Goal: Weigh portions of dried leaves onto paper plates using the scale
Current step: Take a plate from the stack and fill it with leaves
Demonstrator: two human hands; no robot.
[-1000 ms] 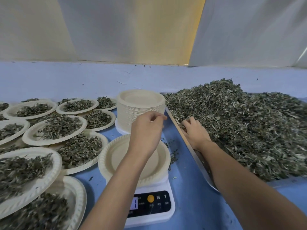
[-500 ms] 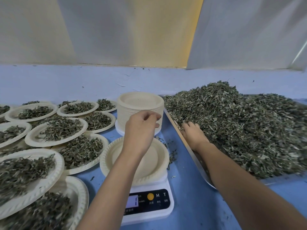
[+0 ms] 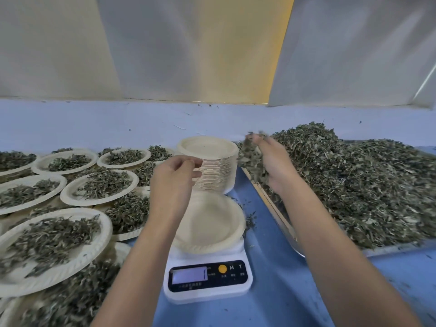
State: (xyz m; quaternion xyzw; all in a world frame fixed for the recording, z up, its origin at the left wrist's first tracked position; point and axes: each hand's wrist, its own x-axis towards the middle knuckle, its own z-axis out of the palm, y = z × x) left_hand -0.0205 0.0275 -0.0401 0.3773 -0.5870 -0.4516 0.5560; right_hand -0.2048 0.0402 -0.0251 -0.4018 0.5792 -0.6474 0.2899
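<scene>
Hands: our right hand (image 3: pixel 271 161) gripped dried leaves (image 3: pixel 252 159) above the tray (image 3: pixel 283 217); left hand (image 3: pixel 174 178) hovered loosely curled, apparently empty. On the scale (image 3: pixel 207 282) the plate (image 3: pixel 212 225) sat bare; we judged many filled plates (image 3: pixel 101 185) done, big pile (image 3: pixel 365 185) left to portion.

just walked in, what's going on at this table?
A person is portioning dried leaves. The right hand grips a handful of leaves above the edge of the big pile in the metal tray. The left hand hovers, fingers loosely curled and apparently empty, over the empty plate on the scale. A stack of plates stands behind it; filled plates cover the table to the left.
</scene>
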